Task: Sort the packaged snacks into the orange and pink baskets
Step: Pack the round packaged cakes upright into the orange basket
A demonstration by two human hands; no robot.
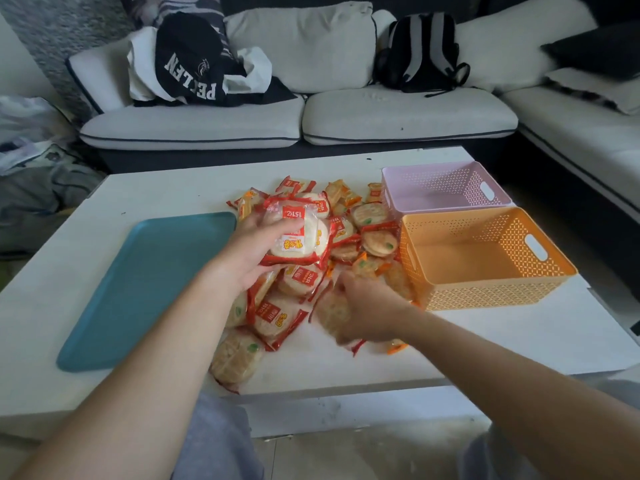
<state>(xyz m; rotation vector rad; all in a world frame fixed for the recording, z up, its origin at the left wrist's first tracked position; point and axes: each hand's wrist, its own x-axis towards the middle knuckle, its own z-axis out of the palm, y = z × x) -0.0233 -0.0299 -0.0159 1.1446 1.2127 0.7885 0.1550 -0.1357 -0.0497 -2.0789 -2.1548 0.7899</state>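
**Sorting, opening stage.** Your left hand (pixel 242 263) grips a small stack of red-wrapped packets (pixel 298 237), fingers curled round it. It is raised just above the snack pile (pixel 349 220), which lies on the white table (pixel 485 341) directly left of the orange basket (pixel 485 294). Your right hand (pixel 365 315) is low over the near part of that pile, just left of the basket's front corner, above a brown-biscuit packet (pixel 330 311). Motion blur hides the fingers, so you cannot tell whether they are spread or closed on it. The orange basket and the pink basket (pixel 419 202), touching behind it, both show bare floors, so nothing appears sorted yet. A teal tray (pixel 149 289) lies well to the left, beyond the pile.

**Risks, as judged:**
- The held stack is several slick wrappers under one grip, so the lowest may slide out on the way across.
- The two kinds lie interleaved, so a hasty grab could carry a wrong one.
- A forearm swinging in could nudge the light basket toward the table edge on its right
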